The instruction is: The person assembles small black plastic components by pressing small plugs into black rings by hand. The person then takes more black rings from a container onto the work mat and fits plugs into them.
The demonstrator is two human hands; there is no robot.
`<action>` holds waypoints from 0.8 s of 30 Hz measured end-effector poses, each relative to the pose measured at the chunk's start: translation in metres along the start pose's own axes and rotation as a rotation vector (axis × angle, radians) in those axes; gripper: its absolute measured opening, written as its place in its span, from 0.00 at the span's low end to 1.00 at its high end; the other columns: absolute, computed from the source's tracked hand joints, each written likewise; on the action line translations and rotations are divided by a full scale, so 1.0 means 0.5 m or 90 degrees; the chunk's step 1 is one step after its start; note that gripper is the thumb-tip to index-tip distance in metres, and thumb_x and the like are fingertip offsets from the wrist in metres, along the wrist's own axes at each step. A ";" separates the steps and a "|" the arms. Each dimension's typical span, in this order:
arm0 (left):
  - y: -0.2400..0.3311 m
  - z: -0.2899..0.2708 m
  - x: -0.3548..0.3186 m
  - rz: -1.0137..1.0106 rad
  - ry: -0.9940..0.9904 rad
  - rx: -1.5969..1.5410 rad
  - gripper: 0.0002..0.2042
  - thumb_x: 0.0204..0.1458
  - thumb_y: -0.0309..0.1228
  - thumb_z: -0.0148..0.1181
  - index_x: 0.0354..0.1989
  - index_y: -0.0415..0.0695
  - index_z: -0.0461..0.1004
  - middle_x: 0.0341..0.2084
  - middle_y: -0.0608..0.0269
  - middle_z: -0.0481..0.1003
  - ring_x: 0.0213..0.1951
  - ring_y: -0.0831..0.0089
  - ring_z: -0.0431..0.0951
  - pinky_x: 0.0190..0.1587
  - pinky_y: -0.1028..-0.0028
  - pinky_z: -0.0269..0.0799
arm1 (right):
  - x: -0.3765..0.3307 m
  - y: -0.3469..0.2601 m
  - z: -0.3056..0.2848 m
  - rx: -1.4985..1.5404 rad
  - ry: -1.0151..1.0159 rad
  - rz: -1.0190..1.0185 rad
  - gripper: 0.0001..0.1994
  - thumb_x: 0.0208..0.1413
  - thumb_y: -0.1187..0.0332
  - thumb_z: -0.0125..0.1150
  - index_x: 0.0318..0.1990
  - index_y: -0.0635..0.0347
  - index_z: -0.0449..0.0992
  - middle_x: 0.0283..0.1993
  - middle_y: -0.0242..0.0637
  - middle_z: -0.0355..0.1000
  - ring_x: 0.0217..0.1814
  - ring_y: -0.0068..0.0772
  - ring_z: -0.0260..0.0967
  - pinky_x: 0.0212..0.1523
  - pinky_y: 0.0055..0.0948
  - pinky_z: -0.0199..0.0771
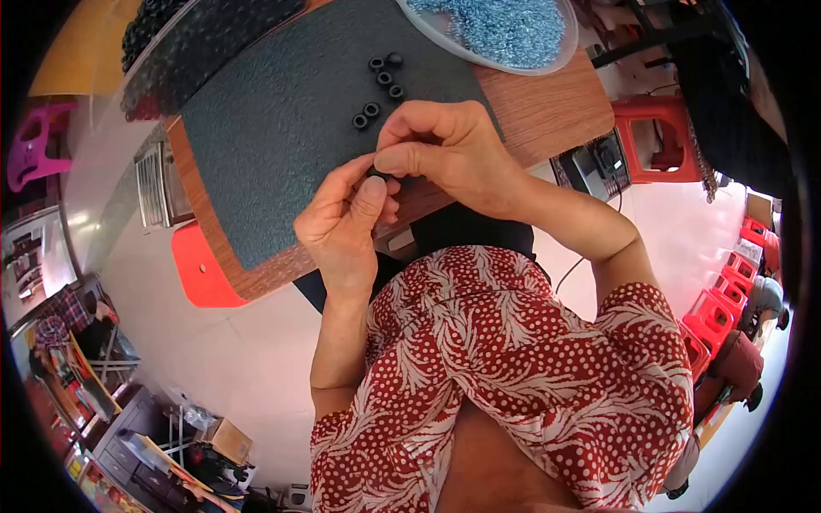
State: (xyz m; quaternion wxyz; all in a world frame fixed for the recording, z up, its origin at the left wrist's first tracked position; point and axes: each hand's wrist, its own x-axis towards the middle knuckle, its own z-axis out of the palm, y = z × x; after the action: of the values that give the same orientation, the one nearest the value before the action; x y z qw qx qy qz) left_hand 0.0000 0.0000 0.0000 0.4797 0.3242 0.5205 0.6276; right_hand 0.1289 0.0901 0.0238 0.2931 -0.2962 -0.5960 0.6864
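My left hand (338,218) is closed, pinching a small black ring-like piece (377,173) between thumb and fingers above the near edge of the dark mat (282,128). Against it, my right hand (457,162) is closed too, thumb and forefinger pressed together at the same piece. Fingers cover most of that piece, so its full shape cannot be made out. Just beyond my hands, several small black rings (385,79) lie on the mat in a loose group.
A clear box (205,51) full of black pieces stands at the far left. At the far right, a round translucent tub (560,60) holds many tiny shiny blue pieces. Red stools (201,265) flank the wooden table (547,107). Other people sit at far right.
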 end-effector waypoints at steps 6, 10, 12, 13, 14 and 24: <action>0.000 0.010 0.001 -0.010 0.040 -0.002 0.12 0.50 0.22 0.57 0.42 0.29 0.71 0.26 0.54 0.75 0.22 0.76 0.72 0.25 0.81 0.69 | -0.006 0.008 -0.002 -0.171 0.045 -0.135 0.05 0.50 0.75 0.57 0.26 0.68 0.72 0.23 0.33 0.71 0.26 0.18 0.67 0.28 0.20 0.68; -0.001 0.009 0.002 0.001 0.019 -0.006 0.12 0.51 0.25 0.57 0.42 0.33 0.72 0.27 0.59 0.75 0.24 0.80 0.73 0.27 0.83 0.70 | -0.006 0.000 -0.006 -0.076 0.043 -0.044 0.03 0.48 0.76 0.57 0.27 0.68 0.72 0.23 0.32 0.71 0.26 0.16 0.66 0.28 0.19 0.67; 0.002 0.009 0.004 -0.001 0.015 -0.014 0.12 0.51 0.25 0.57 0.42 0.33 0.72 0.27 0.59 0.75 0.24 0.80 0.73 0.27 0.83 0.70 | -0.002 -0.006 -0.012 -0.015 0.039 0.026 0.03 0.48 0.77 0.57 0.27 0.68 0.72 0.23 0.32 0.71 0.27 0.15 0.66 0.28 0.19 0.67; 0.004 0.009 0.007 -0.012 0.013 -0.030 0.12 0.51 0.24 0.57 0.42 0.32 0.72 0.27 0.59 0.75 0.25 0.79 0.73 0.27 0.83 0.70 | 0.001 -0.009 -0.015 -0.029 0.028 0.027 0.03 0.48 0.77 0.57 0.28 0.68 0.72 0.23 0.32 0.71 0.27 0.15 0.65 0.28 0.19 0.67; 0.006 0.010 0.010 -0.022 0.012 -0.045 0.12 0.51 0.24 0.57 0.42 0.32 0.72 0.27 0.58 0.75 0.25 0.79 0.73 0.27 0.82 0.71 | 0.006 -0.012 -0.018 -0.044 0.016 0.027 0.03 0.48 0.77 0.57 0.28 0.68 0.72 0.23 0.31 0.71 0.27 0.15 0.65 0.28 0.18 0.67; 0.008 0.010 0.011 -0.042 0.000 -0.080 0.11 0.51 0.23 0.57 0.42 0.32 0.72 0.27 0.57 0.75 0.24 0.77 0.73 0.26 0.82 0.71 | -0.004 -0.007 -0.017 -0.011 0.029 -0.039 0.03 0.45 0.81 0.58 0.30 0.68 0.72 0.29 0.33 0.69 0.29 0.19 0.68 0.32 0.19 0.69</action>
State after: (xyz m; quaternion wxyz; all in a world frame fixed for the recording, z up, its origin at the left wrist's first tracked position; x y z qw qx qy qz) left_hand 0.0017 0.0070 0.0048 0.5196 0.2762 0.4905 0.6427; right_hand 0.1367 0.0945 0.0266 0.3247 -0.2956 -0.6040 0.6651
